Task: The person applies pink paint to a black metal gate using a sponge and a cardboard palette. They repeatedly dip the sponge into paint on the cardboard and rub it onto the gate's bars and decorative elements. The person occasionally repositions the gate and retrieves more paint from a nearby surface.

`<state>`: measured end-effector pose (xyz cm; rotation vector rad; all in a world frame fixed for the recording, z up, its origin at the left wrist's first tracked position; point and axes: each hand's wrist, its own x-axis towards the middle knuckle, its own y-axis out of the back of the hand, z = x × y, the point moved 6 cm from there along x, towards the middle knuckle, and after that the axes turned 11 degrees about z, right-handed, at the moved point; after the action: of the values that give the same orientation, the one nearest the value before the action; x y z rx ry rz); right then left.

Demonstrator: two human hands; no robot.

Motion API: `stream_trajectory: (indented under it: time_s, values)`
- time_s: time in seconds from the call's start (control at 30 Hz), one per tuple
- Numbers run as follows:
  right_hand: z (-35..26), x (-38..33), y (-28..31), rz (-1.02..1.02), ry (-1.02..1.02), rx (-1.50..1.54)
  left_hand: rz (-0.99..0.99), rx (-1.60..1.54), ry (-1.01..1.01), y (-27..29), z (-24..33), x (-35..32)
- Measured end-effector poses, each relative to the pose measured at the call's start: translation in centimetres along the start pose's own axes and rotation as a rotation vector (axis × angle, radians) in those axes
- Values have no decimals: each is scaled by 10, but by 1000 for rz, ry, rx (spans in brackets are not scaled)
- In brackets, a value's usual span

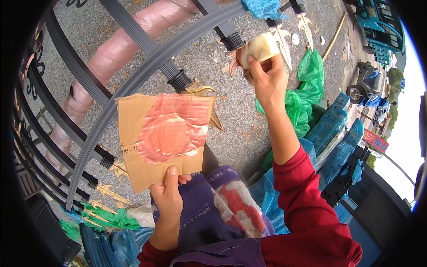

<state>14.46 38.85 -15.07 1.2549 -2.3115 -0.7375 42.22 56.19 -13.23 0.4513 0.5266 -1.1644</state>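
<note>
Cardboard palette (162,140), pink-smeared, pinched at its bottom edge by left hand (168,200). Right hand (267,78) clamps sponge (260,46) against gold finial (282,42); best dabbed lightly, off the black rail (147,71).

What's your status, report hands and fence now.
Left hand grips paint-smeared cardboard. Right hand presses sponge on spear tip. Nothing blocking.

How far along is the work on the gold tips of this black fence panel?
Several spear tips along the black fence panel already show gold. In hand: the right hand presses a pale sponge to one tip, the left hand holding a cardboard sheet smeared with pinkish paste. How many tips remain cannot be told.
</note>
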Motion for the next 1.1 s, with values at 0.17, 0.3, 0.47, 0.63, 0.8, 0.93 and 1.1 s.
stream_trajectory:
  time_s: [0.17, 0.3, 0.47, 0.63, 0.8, 0.93, 1.1]
  values:
    - [10, 24, 2, 55, -30, -138, -14, 5, -9, -5, 3, -2]
    - [7, 10, 7, 52, -24, -40, -4, 26, 16, -3, -1, -3]
    - [4, 29, -1, 84, 13, -102, -9, 4, 16, -8, 1, -4]
    - [-2, 9, 3, 8, -42, -116, -31, 38, 9, -3, -6, -4]
    - [0, 22, 3, -33, 87, -164, -10, 9, 14, -6, 1, -6]
    - [16, 15, 22, -166, 147, -260, 35, 4, 38, -1, -2, -6]
    - [3, 18, 8, -179, 236, -244, 13, -14, 20, -5, -5, -8]
